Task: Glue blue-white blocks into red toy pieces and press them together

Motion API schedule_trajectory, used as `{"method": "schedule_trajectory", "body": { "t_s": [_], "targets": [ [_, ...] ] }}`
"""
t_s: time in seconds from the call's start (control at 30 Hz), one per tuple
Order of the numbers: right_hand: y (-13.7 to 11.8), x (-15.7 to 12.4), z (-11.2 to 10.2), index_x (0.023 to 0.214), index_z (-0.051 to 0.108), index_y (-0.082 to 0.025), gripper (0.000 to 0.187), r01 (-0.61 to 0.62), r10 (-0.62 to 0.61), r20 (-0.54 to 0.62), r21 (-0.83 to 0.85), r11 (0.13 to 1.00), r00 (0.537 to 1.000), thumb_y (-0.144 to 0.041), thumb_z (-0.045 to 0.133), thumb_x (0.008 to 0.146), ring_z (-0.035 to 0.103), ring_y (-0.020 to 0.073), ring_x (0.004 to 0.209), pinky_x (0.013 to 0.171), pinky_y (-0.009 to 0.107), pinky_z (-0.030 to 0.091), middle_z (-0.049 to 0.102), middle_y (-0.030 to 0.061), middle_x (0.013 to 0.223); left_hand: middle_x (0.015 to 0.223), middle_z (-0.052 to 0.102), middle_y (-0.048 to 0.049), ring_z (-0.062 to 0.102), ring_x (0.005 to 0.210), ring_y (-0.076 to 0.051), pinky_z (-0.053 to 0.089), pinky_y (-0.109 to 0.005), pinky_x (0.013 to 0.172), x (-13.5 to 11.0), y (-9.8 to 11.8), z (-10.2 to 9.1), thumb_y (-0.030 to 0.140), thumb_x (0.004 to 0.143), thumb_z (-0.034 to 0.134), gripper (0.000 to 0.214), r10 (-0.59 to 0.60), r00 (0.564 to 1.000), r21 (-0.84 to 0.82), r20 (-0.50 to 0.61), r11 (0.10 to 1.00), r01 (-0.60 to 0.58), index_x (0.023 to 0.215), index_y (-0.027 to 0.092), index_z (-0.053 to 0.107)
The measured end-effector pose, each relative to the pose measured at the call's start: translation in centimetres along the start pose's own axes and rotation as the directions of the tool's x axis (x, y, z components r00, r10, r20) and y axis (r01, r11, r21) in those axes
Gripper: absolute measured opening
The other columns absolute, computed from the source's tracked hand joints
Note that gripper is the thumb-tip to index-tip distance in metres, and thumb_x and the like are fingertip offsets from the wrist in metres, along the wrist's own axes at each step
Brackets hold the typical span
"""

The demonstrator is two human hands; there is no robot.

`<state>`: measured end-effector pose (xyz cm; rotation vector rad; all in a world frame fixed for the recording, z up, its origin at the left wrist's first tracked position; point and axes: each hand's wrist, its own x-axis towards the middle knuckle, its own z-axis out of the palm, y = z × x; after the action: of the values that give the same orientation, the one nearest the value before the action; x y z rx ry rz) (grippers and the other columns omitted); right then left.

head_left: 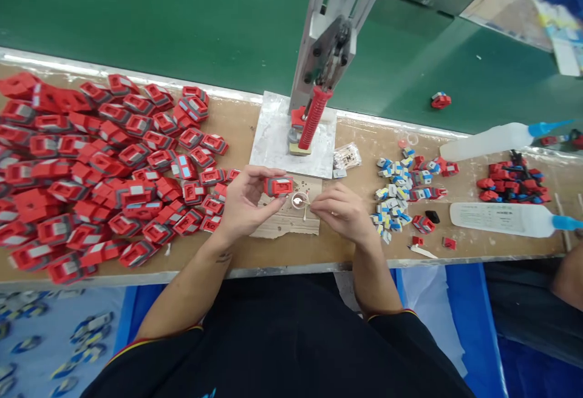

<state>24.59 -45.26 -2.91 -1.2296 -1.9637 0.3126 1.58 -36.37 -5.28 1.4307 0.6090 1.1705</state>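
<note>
In the head view, my left hand [248, 202] pinches a red plastic toy-vehicle shell [278, 186] between thumb and fingers, its hollow side facing up. My right hand [342, 211] is closed on a thin cotton swab [308, 204], with one end at a small round cup [299, 200] of whitish stuff. The cup rests on a torn piece of cardboard [285, 223]. Another swab [305, 214] seems to lie by the cup; whether it is separate is hard to tell. The shell is held just left of the cup.
Many red shells [113, 173] are heaped at left. Behind my hands stands a press with a red handle [315, 117] on a metal plate [268, 143]. Bundled swabs [347, 156], small white-blue-yellow parts [392, 197], two squeeze bottles [501, 219] and red-black parts [512, 182] lie right.
</note>
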Motion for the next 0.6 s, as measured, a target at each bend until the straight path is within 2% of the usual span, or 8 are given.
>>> {"method": "schedule_trajectory", "body": {
  "t_s": [0.1, 0.17, 0.27, 0.33, 0.37, 0.47, 0.53, 0.6],
  "targets": [
    [-0.2, 0.0, 1.0, 0.108, 0.083, -0.028, 0.013, 0.021, -0.012, 0.142, -0.061, 0.998, 0.99, -0.029, 0.071, 0.104, 0.071, 0.021, 0.084, 0.074, 0.036, 0.061, 0.086, 0.0062, 0.098, 0.128, 0.081, -0.0104, 0.082, 0.106, -0.023, 0.069, -0.034, 0.089, 0.0, 0.0, -0.6, 0.03, 0.08, 0.096, 0.039, -0.077, 0.997, 0.002, -0.014, 0.997, 0.077, 0.109, 0.023, 0.07],
    [0.1, -0.5, -0.3, 0.122, 0.08, -0.029, 0.022, 0.001, 0.0, 0.181, -0.004, 1.0, 0.983, -0.038, 0.075, 0.102, 0.074, 0.0229, 0.095, 0.083, 0.038, 0.063, 0.085, 0.0081, 0.11, 0.132, 0.081, -0.0068, 0.081, 0.104, -0.022, 0.069, -0.032, 0.083, 0.1, -0.3, -1.0, 0.03, 0.077, 0.099, 0.043, -0.099, 0.994, -0.042, -0.049, 0.994, 0.097, 0.112, 0.027, 0.074],
    [1.5, -2.4, -5.4, 0.128, 0.077, -0.032, 0.029, -0.151, 0.147, -0.057, -0.093, 0.984, 0.988, -0.043, 0.076, 0.101, 0.075, 0.0261, 0.105, 0.092, 0.042, 0.062, 0.082, 0.0084, 0.117, 0.121, 0.084, 0.0008, 0.079, 0.1, -0.019, 0.069, -0.032, 0.082, 0.4, -0.9, -1.5, 0.03, 0.076, 0.101, 0.048, -0.124, 0.989, -0.203, -0.076, 0.973, 0.106, 0.118, 0.036, 0.079],
    [3.2, -3.7, -9.4, 0.12, 0.079, -0.029, 0.02, -0.397, 0.294, -0.35, -0.272, 0.877, 0.889, -0.036, 0.069, 0.104, 0.073, 0.0292, 0.105, 0.094, 0.047, 0.06, 0.081, 0.0091, 0.112, 0.115, 0.085, 0.0029, 0.078, 0.1, -0.019, 0.069, -0.036, 0.088, 0.5, -1.1, -1.7, 0.034, 0.078, 0.099, 0.047, -0.162, 0.985, -0.287, -0.061, 0.948, 0.139, 0.12, 0.041, 0.08],
    [4.3, -4.2, -11.0, 0.118, 0.08, -0.027, 0.02, -0.499, 0.38, -0.355, -0.353, 0.791, 0.854, -0.033, 0.069, 0.102, 0.072, 0.0317, 0.108, 0.099, 0.051, 0.058, 0.081, 0.0108, 0.113, 0.113, 0.085, 0.003, 0.078, 0.1, -0.02, 0.07, -0.039, 0.09, 0.6, -1.1, -1.7, 0.036, 0.079, 0.098, 0.046, -0.182, 0.982, -0.313, -0.051, 0.937, 0.157, 0.121, 0.042, 0.08],
    [7.7, -4.7, -13.3, 0.117, 0.082, -0.021, 0.027, -0.54, 0.606, -0.105, -0.588, 0.602, 0.789, -0.02, 0.072, 0.092, 0.068, 0.0376, 0.113, 0.107, 0.057, 0.054, 0.08, 0.0159, 0.117, 0.11, 0.086, 0.0019, 0.079, 0.093, -0.022, 0.071, -0.043, 0.082, 0.7, -0.9, -1.6, 0.039, 0.08, 0.096, 0.043, -0.234, 0.972, -0.363, -0.028, 0.908, 0.209, 0.12, 0.044, 0.081],
    [9.5, -4.5, -13.1, 0.116, 0.083, -0.019, 0.031, -0.495, 0.668, 0.023, -0.653, 0.573, 0.744, -0.014, 0.069, 0.089, 0.066, 0.0383, 0.114, 0.108, 0.057, 0.053, 0.078, 0.0176, 0.119, 0.107, 0.086, 0.0009, 0.079, 0.09, -0.022, 0.071, -0.041, 0.077, 0.7, -0.8, -1.5, 0.039, 0.078, 0.096, 0.043, -0.262, 0.965, -0.384, -0.03, 0.894, 0.231, 0.119, 0.043, 0.083],
    [10.6, -4.2, -12.6, 0.111, 0.083, -0.018, 0.029, -0.496, 0.672, 0.037, -0.646, 0.581, 0.74, -0.012, 0.066, 0.088, 0.066, 0.0377, 0.113, 0.109, 0.056, 0.053, 0.076, 0.0182, 0.116, 0.107, 0.086, 0.0002, 0.08, 0.092, -0.022, 0.071, -0.039, 0.078, 0.6, -0.9, -1.5, 0.037, 0.077, 0.098, 0.044, -0.276, 0.96, -0.398, -0.041, 0.886, 0.238, 0.118, 0.041, 0.083]
  ]
}}
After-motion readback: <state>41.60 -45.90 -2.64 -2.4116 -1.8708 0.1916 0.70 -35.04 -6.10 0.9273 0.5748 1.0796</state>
